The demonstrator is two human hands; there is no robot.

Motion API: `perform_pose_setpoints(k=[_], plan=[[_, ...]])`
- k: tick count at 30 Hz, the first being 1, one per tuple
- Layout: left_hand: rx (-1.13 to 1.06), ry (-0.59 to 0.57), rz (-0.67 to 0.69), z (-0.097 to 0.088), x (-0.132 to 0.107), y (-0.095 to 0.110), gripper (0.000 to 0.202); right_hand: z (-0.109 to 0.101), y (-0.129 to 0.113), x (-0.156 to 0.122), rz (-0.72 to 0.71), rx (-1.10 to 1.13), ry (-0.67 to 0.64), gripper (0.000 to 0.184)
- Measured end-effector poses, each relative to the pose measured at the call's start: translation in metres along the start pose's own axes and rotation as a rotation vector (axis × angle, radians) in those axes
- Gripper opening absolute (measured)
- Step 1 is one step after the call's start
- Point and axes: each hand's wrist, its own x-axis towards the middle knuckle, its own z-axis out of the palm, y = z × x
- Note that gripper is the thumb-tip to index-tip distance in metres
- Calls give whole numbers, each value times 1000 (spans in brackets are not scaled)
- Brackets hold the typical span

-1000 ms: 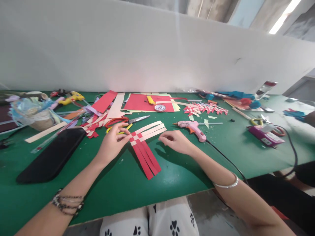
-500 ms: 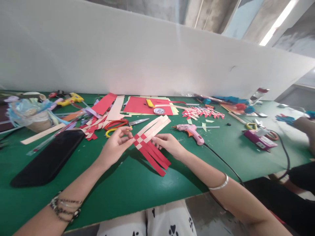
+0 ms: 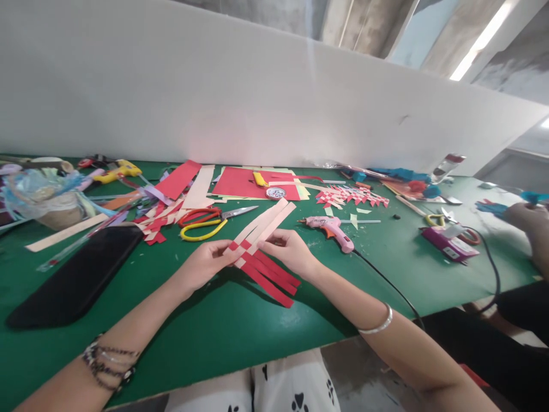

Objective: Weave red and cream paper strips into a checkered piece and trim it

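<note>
Both my hands hold a small weave of paper strips (image 3: 259,252) just above the green table (image 3: 223,332). Its red strips fan out toward me and its cream strips run up and to the right. My left hand (image 3: 205,264) pinches the woven corner from the left. My right hand (image 3: 288,250) grips the weave from the right, fingers closed on the strips.
Scissors with red and yellow handles (image 3: 205,221) lie just behind my hands, a pink glue gun (image 3: 332,226) with a black cord to the right, a black flat case (image 3: 72,278) to the left. Red and cream paper sheets (image 3: 253,183) sit farther back. Another person's hand (image 3: 525,217) works at far right.
The weave lay on the table under my left hand. Both hands have since lifted it and turned it, with the right hand taking hold of its right side.
</note>
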Motion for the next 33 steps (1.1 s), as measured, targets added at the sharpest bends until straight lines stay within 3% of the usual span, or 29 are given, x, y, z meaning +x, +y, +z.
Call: perform_pose_setpoints(k=[13,23,28,33], plan=[[42,40,77,5,0,7,40,5,1,-4,22,46,-91,27],[113,21,73,5,-2,5,34,6,2,-7,20,34,-73,29],[80,101,53,4,-1,5,39,5,1,-7,50,32,-70,30],[130,28,7,0,-1,4,37,4,2,-6,111,73,-75,27]])
